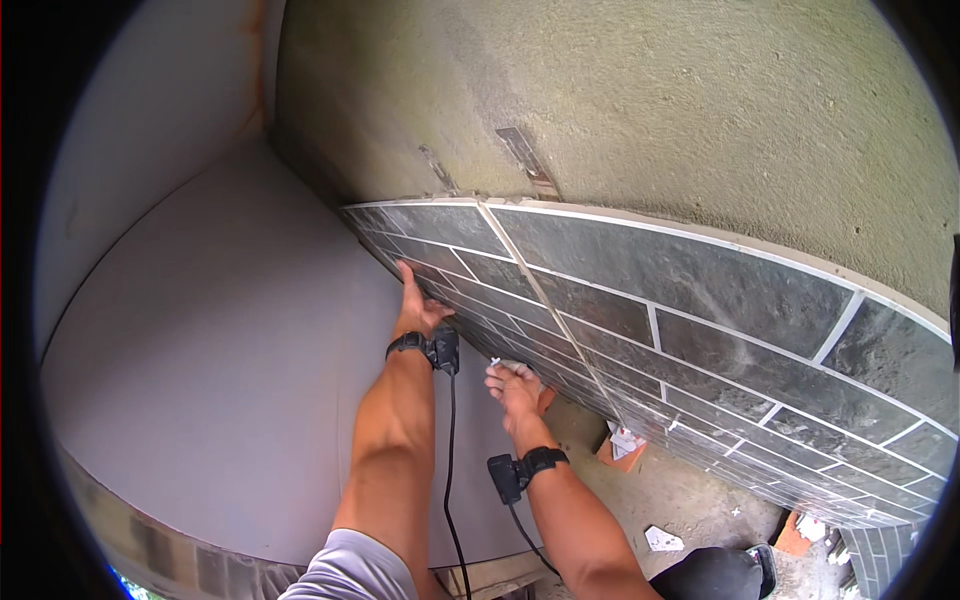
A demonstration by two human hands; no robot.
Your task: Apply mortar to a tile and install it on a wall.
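Note:
My left hand [424, 312] reaches forward to the dark grey brick-patterned tile wall [600, 310]. Its fingers are stretched out against the wall's lower left part, with the thumb apart. Closer to me and to the right, my right hand [517, 388] is closed near the same wall. A small white tile spacer [495, 362] sticks out between its thumb and fingers. Part of that hand's grip is hidden. A pale vertical joint [545, 295] runs down the tiles to the right of my left hand.
A large smooth grey-white panel [230, 370] fills the left side. Above the tiles is rough plaster [720, 110] with a metal strip [527, 160]. Orange bricks [623, 455], a white shard [663, 539] and a loose spacer [735, 511] lie on the floor. Black cables [451, 480] trail from my wrists.

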